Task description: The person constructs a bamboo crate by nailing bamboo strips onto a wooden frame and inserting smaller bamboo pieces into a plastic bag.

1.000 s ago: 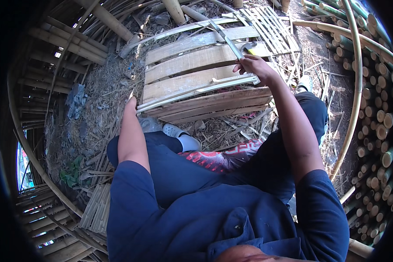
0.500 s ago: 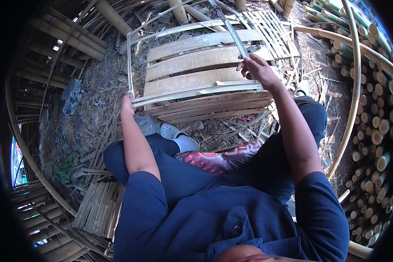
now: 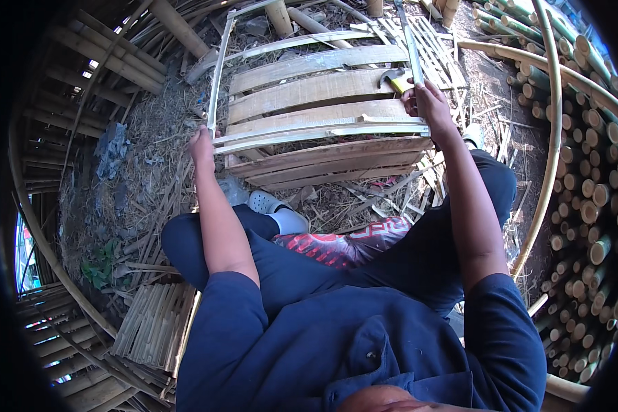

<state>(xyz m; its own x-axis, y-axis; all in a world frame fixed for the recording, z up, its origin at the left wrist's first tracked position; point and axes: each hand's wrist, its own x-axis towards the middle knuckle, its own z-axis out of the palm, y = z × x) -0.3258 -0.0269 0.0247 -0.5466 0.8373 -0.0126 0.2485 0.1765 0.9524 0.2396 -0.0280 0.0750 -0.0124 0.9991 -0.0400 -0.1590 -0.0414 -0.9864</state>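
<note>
A rectangular frame of pale bamboo strips (image 3: 218, 79) lies over a low crate of wooden slats (image 3: 309, 91). At its near left corner my left hand (image 3: 202, 146) is closed on the frame. My right hand (image 3: 431, 108) is closed round the right side strip (image 3: 413, 51), just above the near right corner. Two or more strips run side by side along the near edge between my hands. Beside my right fingers, a hammer (image 3: 394, 79) with a yellow grip rests on the crate top; part of its handle is hidden.
Cut bamboo poles (image 3: 590, 226) are stacked along the right, behind a curved pole (image 3: 555, 158). A slatted bamboo panel (image 3: 432, 58) lies at the far right. Bundled sticks (image 3: 151, 323) sit at lower left. Scraps and dry straw cover the ground round my crossed legs.
The right side strip has swung from slanting left to nearly in line with the crate's right side. My right hand moved right and slightly nearer; the frame's left side shifted away from me.
</note>
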